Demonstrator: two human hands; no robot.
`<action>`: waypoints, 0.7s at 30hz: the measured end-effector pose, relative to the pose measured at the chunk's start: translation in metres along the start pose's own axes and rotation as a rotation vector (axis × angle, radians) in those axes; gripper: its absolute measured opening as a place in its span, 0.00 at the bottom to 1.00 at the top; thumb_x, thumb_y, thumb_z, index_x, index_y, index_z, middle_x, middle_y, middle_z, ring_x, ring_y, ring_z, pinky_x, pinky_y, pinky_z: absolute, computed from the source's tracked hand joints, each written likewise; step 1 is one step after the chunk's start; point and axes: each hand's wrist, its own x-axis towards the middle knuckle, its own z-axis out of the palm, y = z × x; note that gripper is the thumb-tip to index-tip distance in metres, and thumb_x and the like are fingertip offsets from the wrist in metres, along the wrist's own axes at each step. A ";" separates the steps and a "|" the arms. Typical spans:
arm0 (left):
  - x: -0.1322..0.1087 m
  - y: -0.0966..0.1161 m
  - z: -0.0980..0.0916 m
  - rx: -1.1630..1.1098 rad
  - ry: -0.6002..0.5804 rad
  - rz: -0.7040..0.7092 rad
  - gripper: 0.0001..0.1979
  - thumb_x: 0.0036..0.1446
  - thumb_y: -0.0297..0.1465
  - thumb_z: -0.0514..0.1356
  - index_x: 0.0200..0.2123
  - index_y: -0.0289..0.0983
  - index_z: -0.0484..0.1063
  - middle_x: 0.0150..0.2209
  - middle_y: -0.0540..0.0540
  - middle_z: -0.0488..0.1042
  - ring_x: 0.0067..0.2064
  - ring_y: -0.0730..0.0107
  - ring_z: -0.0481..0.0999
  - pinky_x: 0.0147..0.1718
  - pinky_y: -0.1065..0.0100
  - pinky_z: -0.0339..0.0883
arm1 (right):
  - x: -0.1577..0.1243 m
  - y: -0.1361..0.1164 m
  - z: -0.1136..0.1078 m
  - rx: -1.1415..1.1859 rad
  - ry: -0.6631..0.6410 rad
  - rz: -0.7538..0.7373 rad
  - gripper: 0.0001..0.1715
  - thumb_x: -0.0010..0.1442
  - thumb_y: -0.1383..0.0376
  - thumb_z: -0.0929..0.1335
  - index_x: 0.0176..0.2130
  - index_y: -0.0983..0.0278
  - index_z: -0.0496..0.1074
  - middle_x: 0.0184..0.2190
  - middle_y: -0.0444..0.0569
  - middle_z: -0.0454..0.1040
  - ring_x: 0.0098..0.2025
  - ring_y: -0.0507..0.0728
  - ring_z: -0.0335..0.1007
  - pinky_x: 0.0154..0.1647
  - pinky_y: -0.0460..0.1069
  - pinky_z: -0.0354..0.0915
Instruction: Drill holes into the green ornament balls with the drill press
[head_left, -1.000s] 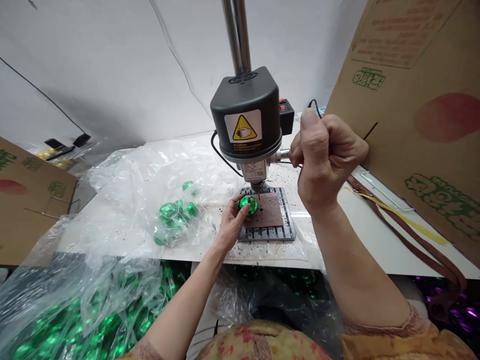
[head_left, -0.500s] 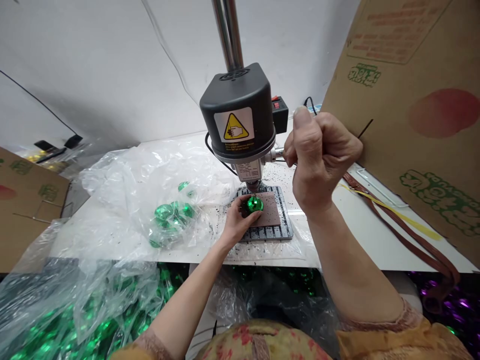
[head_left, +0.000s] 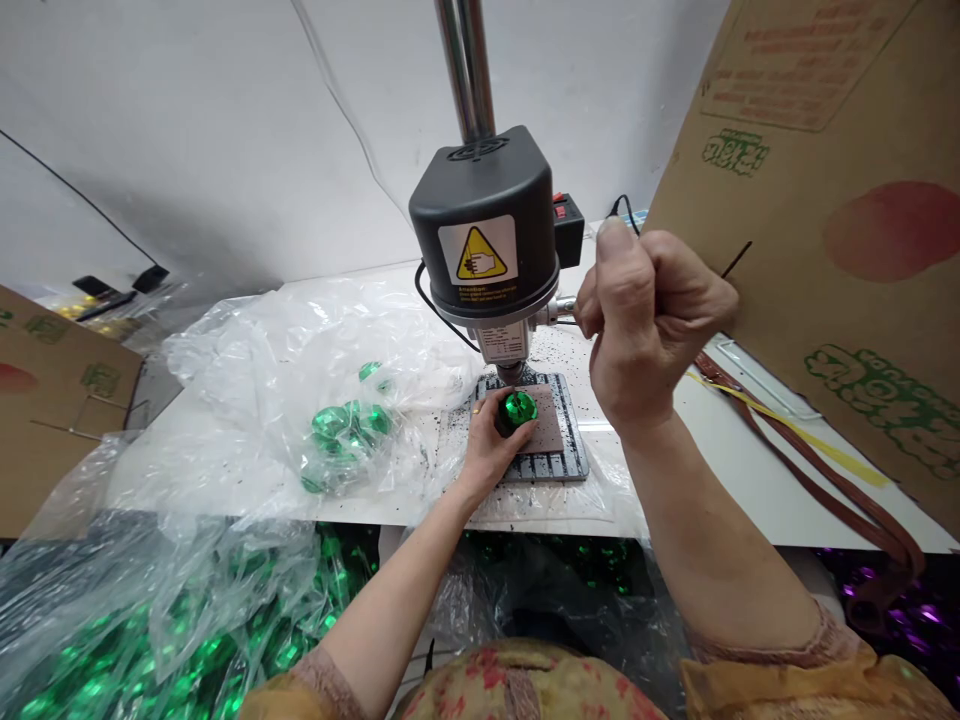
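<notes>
Left hand (head_left: 491,450) pinching shiny green faceted plastic ball (head_left: 518,408) under black bench drill (head_left: 486,240) — right hand (head_left: 645,315) fisted round feed lever; slippery, likely to spin loose, fingers near bit.

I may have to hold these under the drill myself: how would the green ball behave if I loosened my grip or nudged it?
The green ball looks round and glossy, so it would probably roll off the flat brown pad and feel slippery. The left hand clamps it with fingers, which suggests it won't stay put alone. It seems light, possibly a thin shell that could dent.

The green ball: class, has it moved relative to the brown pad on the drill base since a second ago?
Yes. The green ball has shifted right, from the brown pad's left edge to further onto it, held in the left hand.
</notes>
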 end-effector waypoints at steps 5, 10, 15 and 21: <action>0.000 0.000 0.000 -0.003 0.008 0.016 0.25 0.53 0.33 0.70 0.54 0.41 0.71 0.49 0.42 0.75 0.53 0.55 0.74 0.53 0.55 0.68 | -0.018 0.007 -0.006 -0.082 0.040 -0.044 0.29 0.66 0.63 0.65 0.18 0.62 0.51 0.15 0.38 0.50 0.17 0.45 0.49 0.20 0.49 0.47; -0.001 0.000 0.000 0.019 0.019 0.037 0.24 0.53 0.33 0.70 0.53 0.41 0.71 0.48 0.42 0.75 0.52 0.55 0.74 0.52 0.55 0.69 | -0.027 0.015 -0.009 -0.050 0.055 -0.096 0.28 0.66 0.63 0.65 0.19 0.62 0.48 0.15 0.39 0.48 0.17 0.45 0.46 0.20 0.49 0.45; -0.001 -0.001 0.001 0.012 0.019 0.035 0.24 0.53 0.32 0.70 0.53 0.41 0.70 0.48 0.42 0.75 0.52 0.56 0.74 0.52 0.55 0.70 | -0.031 0.020 -0.010 0.001 0.072 -0.130 0.29 0.65 0.64 0.65 0.19 0.63 0.46 0.15 0.38 0.46 0.17 0.45 0.42 0.21 0.49 0.43; -0.001 0.000 0.001 0.016 0.019 0.039 0.25 0.53 0.33 0.70 0.53 0.41 0.71 0.48 0.42 0.75 0.52 0.56 0.74 0.52 0.55 0.70 | -0.034 0.022 -0.012 0.007 0.067 -0.146 0.30 0.64 0.65 0.65 0.19 0.63 0.44 0.15 0.38 0.46 0.17 0.45 0.42 0.21 0.49 0.42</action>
